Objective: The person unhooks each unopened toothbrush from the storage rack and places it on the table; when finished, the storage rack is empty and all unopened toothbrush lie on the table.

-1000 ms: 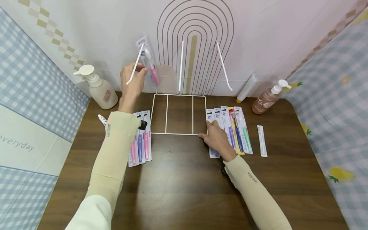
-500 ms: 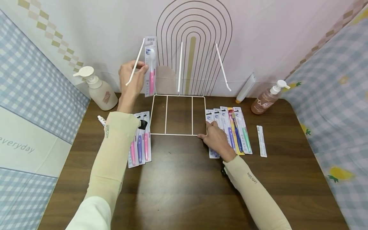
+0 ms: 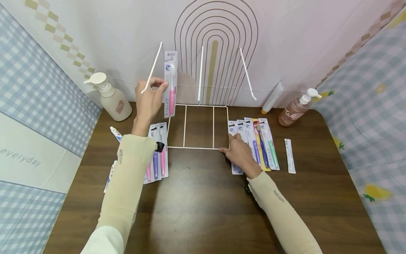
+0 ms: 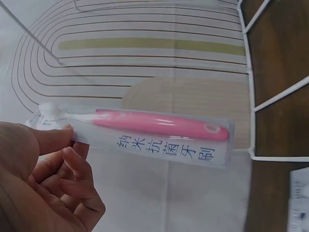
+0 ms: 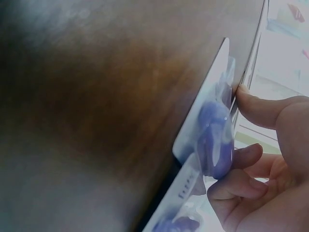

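My left hand [image 3: 149,100] pinches a packaged pink toothbrush [image 3: 172,90] by the card's left edge. The package stands upright, just right of the left hook [image 3: 154,63] of a white wire rack [image 3: 193,147]; that hook crosses above the hand. In the left wrist view, thumb and fingertips hold the package [image 4: 159,124] near its brush-head end. My right hand [image 3: 240,152] holds the rack's front right corner, thumb on the wire, other fingers curled beside a packaged purple toothbrush [image 5: 215,140]. Its grip is partly hidden.
Packaged toothbrushes lie left [image 3: 155,155] and right [image 3: 266,144] of the rack. Two more hooks [image 3: 201,74] [image 3: 246,72] project from it. Pump bottles [image 3: 115,102] [image 3: 293,111], a tube [image 3: 272,97] and a slim white packet [image 3: 289,155] stand or lie around. Toothpaste tubes [image 3: 116,133] lie left.
The pink toothbrush package has gone from tilted behind the left hook to upright, then right and slightly down, clear of the hook. My right hand has stayed put.
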`<state>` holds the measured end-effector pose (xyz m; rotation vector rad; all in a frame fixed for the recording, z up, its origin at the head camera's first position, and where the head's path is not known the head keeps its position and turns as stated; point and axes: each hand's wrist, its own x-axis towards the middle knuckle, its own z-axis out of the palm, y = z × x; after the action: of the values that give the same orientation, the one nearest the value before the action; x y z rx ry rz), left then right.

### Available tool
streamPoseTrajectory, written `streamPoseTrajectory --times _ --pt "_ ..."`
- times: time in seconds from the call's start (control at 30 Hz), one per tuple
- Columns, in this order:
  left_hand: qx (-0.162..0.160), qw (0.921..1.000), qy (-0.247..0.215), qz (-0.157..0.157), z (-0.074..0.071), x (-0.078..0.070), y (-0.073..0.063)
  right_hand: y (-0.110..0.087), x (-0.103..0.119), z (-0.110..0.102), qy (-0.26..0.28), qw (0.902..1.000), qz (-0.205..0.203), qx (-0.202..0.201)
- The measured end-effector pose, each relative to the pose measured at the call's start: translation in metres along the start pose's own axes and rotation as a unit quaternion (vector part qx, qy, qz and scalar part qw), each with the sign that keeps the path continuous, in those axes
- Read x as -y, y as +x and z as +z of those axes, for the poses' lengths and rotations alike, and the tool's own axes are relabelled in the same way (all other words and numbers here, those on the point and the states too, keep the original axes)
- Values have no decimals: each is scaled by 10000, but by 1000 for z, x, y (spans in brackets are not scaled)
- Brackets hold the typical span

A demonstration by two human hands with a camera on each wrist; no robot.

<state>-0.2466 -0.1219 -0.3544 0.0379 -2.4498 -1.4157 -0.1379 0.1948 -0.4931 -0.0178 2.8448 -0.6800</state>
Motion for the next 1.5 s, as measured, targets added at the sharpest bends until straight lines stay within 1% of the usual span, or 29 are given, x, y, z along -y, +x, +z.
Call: streamPoseTrajectory --times 0.1,0.23,0.27,0.37,0.43,0.47,0.6,0.67,0.77,0.8,0.83,0.97,1.0,1.03,1.07,1.13,1.17,1.2,1.23,1.27,1.3,1.33,1.4,1.5 --pt "76 9997 120 -176 -4 10 -13 -2 4 -2 -64 10000 22 50" --pt "130 9989 59 -442 -11 26 -31 -1 3 0 -28 10000 -43 29" --pt "143 9985 40 -527 -13 30 -36 2 -1 3 -27 10000 -63 13" --pt "145 9967 -24 -800 -21 44 -50 3 -1 3 -58 9999 -69 50" --pt "120 9950 -44 -987 -28 54 -58 7 -7 7 -52 10000 -84 3" --pt "98 9943 -34 -1060 -31 58 -62 7 -6 5 -82 9999 -75 38" --pt "-20 9925 69 -1223 -44 77 -76 10 -10 5 -47 10000 -81 16" --pt "-49 9916 184 -1278 -51 84 -82 6 -4 0 -89 9999 -50 45" --pt "4 9901 309 -1369 -60 96 -90 3 0 -4 -87 9999 -25 70" --pt "8 9896 314 -1400 -63 100 -92 0 4 -6 -92 9999 -17 84" --pt "50 9906 74 -1364 -64 118 -90 1 3 -5 -90 9999 -18 81" --pt "114 9889 56 -1482 -72 141 -96 7 -7 3 -109 9998 -153 28" --pt "105 9887 -41 -1498 -72 155 -95 10 -10 5 -111 9998 -191 -12" --pt "91 9880 -38 -1543 -72 167 -95 11 -11 6 -107 9997 -196 -14" --pt "123 9858 224 -1657 -72 163 -98 11 -12 6 -117 9997 -211 -15" --pt "185 9844 254 -1733 -70 188 -96 13 -14 7 -107 9997 -225 -8" --pt "188 9834 336 -1775 -69 201 -95 15 -16 9 -116 9996 -254 -45" --pt "199 9818 464 -1832 -67 214 -93 13 -14 7 -112 9997 -233 -18" --pt "266 9797 654 -1876 -67 221 -93 11 -11 5 -115 9997 -214 10" --pt "347 9780 771 -1907 -67 228 -93 10 -10 4 -126 9997 -221 7" --pt "362 9766 863 -1935 -66 237 -92 9 -9 4 -136 9997 -211 2" --pt "376 9751 975 -1956 -66 244 -92 6 -4 1 -132 9997 -181 25" --pt "456 9734 1061 -1979 -67 252 -92 2 2 -4 -162 9998 -114 49" --pt "562 9720 1133 -1982 -69 257 -94 0 4 -4 -204 9997 -103 36"
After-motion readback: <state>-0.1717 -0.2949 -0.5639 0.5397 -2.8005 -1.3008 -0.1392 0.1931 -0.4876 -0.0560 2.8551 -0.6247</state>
